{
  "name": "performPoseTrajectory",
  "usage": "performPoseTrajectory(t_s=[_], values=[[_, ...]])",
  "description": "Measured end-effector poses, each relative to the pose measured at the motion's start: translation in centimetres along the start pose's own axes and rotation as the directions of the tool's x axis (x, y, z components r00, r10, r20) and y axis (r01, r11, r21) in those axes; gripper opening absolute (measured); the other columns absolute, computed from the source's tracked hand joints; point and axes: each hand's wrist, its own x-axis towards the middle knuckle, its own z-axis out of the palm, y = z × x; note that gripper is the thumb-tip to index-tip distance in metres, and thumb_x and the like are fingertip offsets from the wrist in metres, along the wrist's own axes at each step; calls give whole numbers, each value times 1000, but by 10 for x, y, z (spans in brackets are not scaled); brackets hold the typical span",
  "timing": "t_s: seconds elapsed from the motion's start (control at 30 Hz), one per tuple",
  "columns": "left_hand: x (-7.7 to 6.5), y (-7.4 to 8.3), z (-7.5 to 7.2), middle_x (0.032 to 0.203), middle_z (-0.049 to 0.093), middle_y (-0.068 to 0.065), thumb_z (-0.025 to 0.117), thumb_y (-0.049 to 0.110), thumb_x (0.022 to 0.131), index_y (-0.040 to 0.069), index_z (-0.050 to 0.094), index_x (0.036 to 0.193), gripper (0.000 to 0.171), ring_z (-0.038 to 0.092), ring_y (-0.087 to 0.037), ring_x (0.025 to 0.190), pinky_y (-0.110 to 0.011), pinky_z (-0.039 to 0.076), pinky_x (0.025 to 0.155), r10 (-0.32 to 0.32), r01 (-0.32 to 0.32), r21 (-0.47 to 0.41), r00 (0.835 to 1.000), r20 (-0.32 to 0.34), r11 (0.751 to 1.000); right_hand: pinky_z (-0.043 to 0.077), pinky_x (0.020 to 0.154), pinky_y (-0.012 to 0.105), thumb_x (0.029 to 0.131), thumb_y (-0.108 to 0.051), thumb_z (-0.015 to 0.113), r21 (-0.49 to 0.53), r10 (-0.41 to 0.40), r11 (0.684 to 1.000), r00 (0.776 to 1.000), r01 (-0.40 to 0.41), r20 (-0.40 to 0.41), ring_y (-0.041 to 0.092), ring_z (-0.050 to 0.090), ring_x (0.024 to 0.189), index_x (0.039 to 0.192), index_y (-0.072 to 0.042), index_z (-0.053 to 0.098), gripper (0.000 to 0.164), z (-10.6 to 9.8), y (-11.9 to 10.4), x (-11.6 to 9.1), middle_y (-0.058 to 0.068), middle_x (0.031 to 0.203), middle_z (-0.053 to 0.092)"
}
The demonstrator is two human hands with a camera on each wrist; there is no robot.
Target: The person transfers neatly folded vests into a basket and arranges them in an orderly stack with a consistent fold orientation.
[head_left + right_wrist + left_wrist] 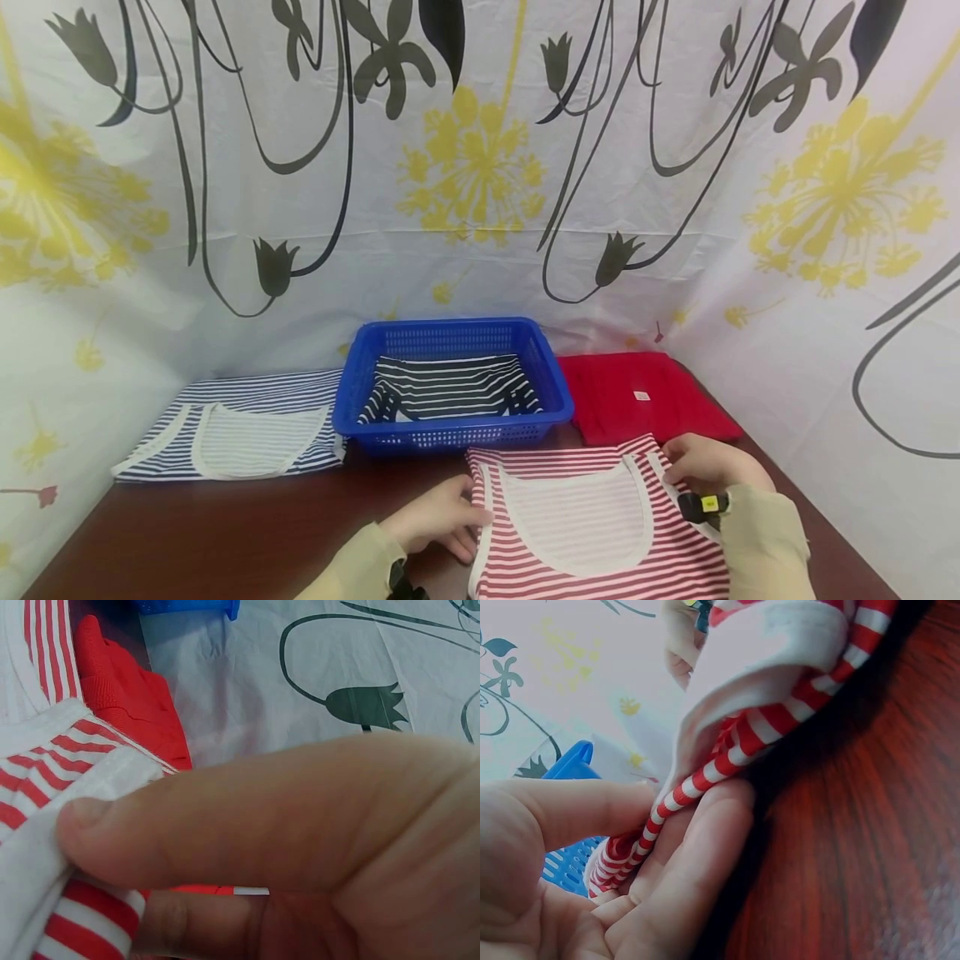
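Observation:
A red-and-white striped tank top (592,508) with white trim lies folded at the front of the table, its neckline facing up. My left hand (442,518) pinches its left side edge; in the left wrist view the thumb is above the striped fabric (724,766) and the fingers are under it. At the upper right edge, my right hand (716,467) pinches the white armhole trim. The right wrist view shows the thumb on top of that trim (34,877), with a finger beneath.
Behind the top stands a blue plastic basket (453,435) holding a folded black-and-white striped garment (450,387). Left of it lies a blue-and-white striped top (258,442), and on the right a folded red garment (630,396). A patterned white curtain (480,275) surrounds the dark wooden table (247,533).

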Motion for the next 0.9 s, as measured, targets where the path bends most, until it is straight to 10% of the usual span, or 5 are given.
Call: performPoseTrajectory(t_s=[0.9], values=[[-2, 0, 6, 69, 60, -15, 64, 8, 90, -1, 51, 99, 19, 58, -17, 47, -33, 53, 42, 49, -48, 4, 997, -53, 999, 57, 73, 42, 79, -3, 74, 31, 33, 999, 999, -33, -8, 27, 61, 80, 113, 9, 57, 40, 2, -4, -2, 14, 94, 62]])
